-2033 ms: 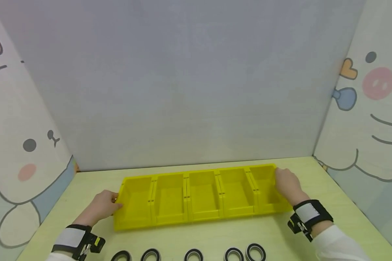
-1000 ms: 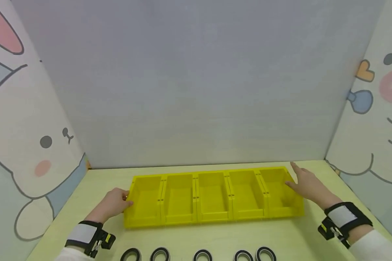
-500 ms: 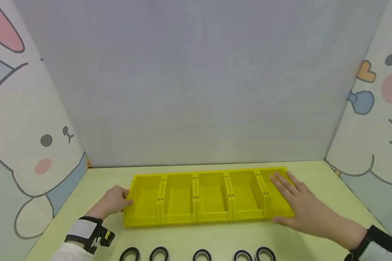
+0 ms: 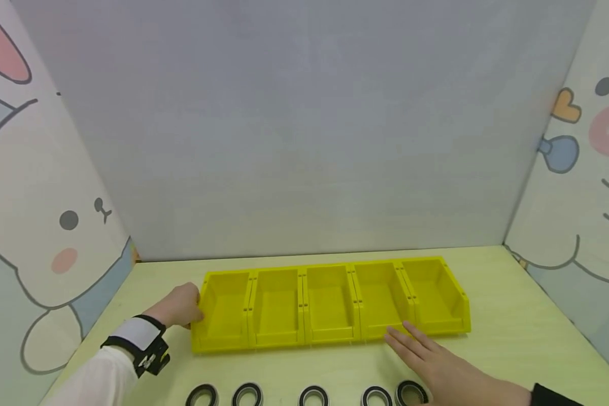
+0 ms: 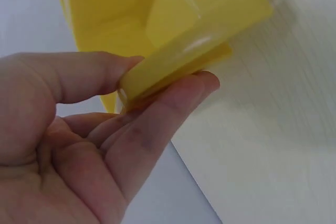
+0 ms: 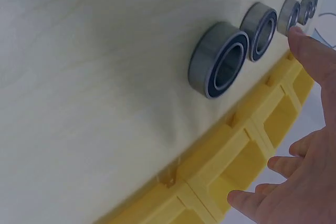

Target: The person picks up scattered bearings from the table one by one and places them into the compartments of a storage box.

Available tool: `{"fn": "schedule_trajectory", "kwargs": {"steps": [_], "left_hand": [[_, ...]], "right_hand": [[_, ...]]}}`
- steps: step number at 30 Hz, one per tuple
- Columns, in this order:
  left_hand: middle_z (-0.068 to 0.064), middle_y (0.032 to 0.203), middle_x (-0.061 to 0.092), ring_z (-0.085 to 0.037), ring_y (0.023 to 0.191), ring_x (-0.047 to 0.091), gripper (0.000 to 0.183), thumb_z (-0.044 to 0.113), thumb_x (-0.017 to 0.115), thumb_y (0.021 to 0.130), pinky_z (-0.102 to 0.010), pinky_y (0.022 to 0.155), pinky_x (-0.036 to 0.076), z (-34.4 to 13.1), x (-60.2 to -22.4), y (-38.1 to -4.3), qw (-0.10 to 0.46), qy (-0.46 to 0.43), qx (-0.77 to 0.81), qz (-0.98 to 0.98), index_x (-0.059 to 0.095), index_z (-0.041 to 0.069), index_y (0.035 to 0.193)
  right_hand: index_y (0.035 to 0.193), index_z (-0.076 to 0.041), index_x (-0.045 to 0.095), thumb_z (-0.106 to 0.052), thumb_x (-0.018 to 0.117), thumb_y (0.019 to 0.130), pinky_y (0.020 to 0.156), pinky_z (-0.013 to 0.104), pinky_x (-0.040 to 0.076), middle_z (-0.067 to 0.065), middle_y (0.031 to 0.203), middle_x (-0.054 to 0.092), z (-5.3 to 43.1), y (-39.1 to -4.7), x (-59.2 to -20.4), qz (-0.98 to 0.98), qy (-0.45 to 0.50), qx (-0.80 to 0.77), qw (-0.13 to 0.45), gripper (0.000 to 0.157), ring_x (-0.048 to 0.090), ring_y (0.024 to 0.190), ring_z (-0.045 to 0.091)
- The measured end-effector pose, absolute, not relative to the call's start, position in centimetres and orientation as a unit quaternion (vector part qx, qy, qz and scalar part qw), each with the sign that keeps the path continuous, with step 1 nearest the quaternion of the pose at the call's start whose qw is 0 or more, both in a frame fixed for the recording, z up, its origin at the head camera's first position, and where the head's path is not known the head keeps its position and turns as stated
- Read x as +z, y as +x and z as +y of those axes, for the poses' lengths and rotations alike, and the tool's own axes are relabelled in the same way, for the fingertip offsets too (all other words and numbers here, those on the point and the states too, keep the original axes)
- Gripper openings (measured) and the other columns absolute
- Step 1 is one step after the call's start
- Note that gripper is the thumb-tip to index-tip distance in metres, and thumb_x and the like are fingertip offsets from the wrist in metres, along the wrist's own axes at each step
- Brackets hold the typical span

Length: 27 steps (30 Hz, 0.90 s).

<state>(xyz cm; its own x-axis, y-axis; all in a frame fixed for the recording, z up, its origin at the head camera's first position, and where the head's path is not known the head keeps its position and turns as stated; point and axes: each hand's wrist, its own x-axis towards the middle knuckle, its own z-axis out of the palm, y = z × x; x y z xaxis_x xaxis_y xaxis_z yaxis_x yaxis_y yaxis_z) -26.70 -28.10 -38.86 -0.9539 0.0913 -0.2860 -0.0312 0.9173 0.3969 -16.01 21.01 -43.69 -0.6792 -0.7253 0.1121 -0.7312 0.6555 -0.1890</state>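
Observation:
A row of joined yellow bins [image 4: 330, 335] stands on the table. My left hand [image 4: 179, 306] pinches the wall at the row's left end; in the left wrist view the thumb and fingers [image 5: 178, 98] close on the yellow bin's edge [image 5: 194, 51] from both sides. My right hand [image 4: 436, 366], fingers straight and spread, hovers in front of the bins' near right part and holds nothing. Just below it lies the rightmost ball bearing [image 4: 411, 389], partly covered by the hand. In the right wrist view, that bearing [image 6: 210, 61] sits apart from my fingertips.
Several metal bearings with black seals lie in a row along the near side of the pale wooden table [image 4: 507, 316], among them the leftmost bearing [image 4: 202, 389]. A grey-white back panel [image 4: 309, 129] and side panels with cartoon animals enclose the table.
My right hand has let go of the bins' right end, opened, and swept left and toward me over the bearings. The left hand keeps its hold at the left end.

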Motion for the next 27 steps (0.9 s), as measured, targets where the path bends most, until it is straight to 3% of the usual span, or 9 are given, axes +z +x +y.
{"fn": "schedule_trajectory", "kwargs": {"steps": [7, 12, 16, 20, 27], "left_hand": [[-0.011, 0.074, 0.057, -0.017, 0.054, 0.063, 0.015, -0.004, 0.067, 0.077, -0.028, 0.053, 0.058, -27.6, -38.2, -27.4, 0.181, 0.015, 0.162, 0.97, 0.054, -0.004, 0.085], [-0.01, 0.073, 0.06, -0.017, 0.053, 0.064, 0.02, -0.002, 0.073, 0.073, -0.029, 0.053, 0.058, -27.8, -37.7, -27.8, 0.204, 0.007, 0.173, 0.963, 0.056, -0.003, 0.084], [-0.01, 0.073, 0.063, -0.019, 0.055, 0.066, 0.018, 0.002, 0.075, 0.077, -0.029, 0.055, 0.058, -27.8, -37.3, -28.3, 0.225, -0.004, 0.182, 0.957, 0.06, -0.004, 0.085], [-0.011, 0.071, 0.065, -0.019, 0.056, 0.068, 0.015, 0.006, 0.071, 0.083, -0.029, 0.056, 0.058, -27.7, -36.9, -28.7, 0.237, -0.008, 0.177, 0.955, 0.062, -0.005, 0.087], [-0.01, 0.071, 0.064, -0.016, 0.055, 0.066, 0.015, 0.004, 0.072, 0.081, -0.027, 0.056, 0.058, -27.7, -37.0, -29.3, 0.224, -0.016, 0.177, 0.958, 0.061, -0.005, 0.084]], "right_hand": [[0.151, -0.011, 0.016, -0.054, 0.056, 0.088, 0.086, 0.04, 0.054, 0.016, 0.153, 0.024, 21.2, -16.1, -46.6, -0.879, 0.429, 0.187, -0.089, 0.086, 0.023, 0.135, 0.046], [0.15, -0.01, 0.022, -0.042, 0.048, 0.097, 0.097, 0.039, 0.048, 0.018, 0.15, 0.031, 20.9, -16.0, -47.5, -0.854, 0.479, 0.183, -0.094, 0.067, 0.031, 0.137, 0.033], [0.147, -0.011, 0.032, -0.046, 0.044, 0.098, 0.096, 0.039, 0.049, 0.015, 0.146, 0.04, 20.7, -15.9, -47.3, -0.853, 0.481, 0.171, -0.111, 0.061, 0.041, 0.132, 0.026], [0.135, -0.009, 0.049, -0.052, 0.045, 0.095, 0.089, 0.034, 0.053, 0.012, 0.134, 0.052, 20.3, -16.1, -47.1, -0.866, 0.464, 0.147, -0.112, 0.059, 0.052, 0.12, 0.021], [0.108, -0.007, 0.067, -0.034, 0.054, 0.096, 0.072, 0.017, 0.052, 0.002, 0.104, 0.063, 20.2, -16.5, -47.0, -0.846, 0.514, 0.133, -0.034, 0.032, 0.057, 0.091, 0.007]]}}
